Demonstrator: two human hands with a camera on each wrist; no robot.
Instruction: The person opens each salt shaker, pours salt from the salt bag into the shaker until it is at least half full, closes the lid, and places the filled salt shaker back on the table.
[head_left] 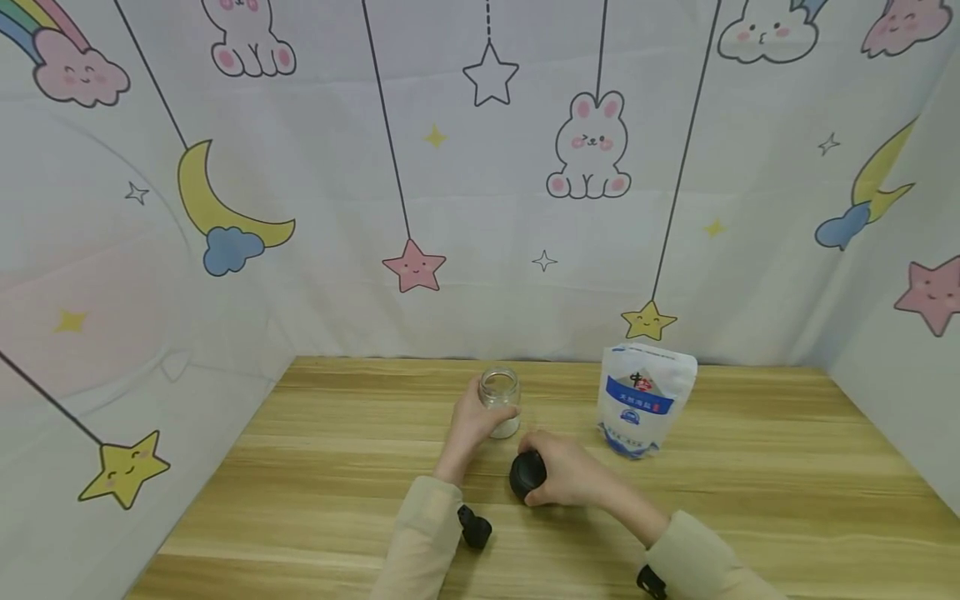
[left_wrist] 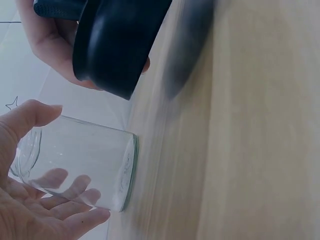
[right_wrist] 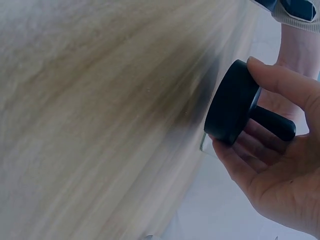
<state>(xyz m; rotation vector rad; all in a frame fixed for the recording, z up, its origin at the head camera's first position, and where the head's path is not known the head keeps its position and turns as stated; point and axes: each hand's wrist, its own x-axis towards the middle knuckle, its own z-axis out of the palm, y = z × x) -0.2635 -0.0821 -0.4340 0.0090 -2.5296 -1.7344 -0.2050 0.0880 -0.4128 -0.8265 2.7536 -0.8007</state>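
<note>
Black round cap (head_left: pixel 528 475) with stem handle (right_wrist: pixel 274 123) clamped in right hand (head_left: pixel 572 472), thumb on one side of rim, fingers on other; cap tilted, raised above worktop (head_left: pixel 337 467). Clear glass jar (head_left: pixel 500 395) upright on worktop, mouth open; left hand (head_left: pixel 476 423) clamped round it, fingers seen through glass. Cap apart from jar, nearer to person. White pouch (head_left: pixel 647 400) with blue band stands right of jar, near printed cloth backdrop (head_left: pixel 480 183).
</note>
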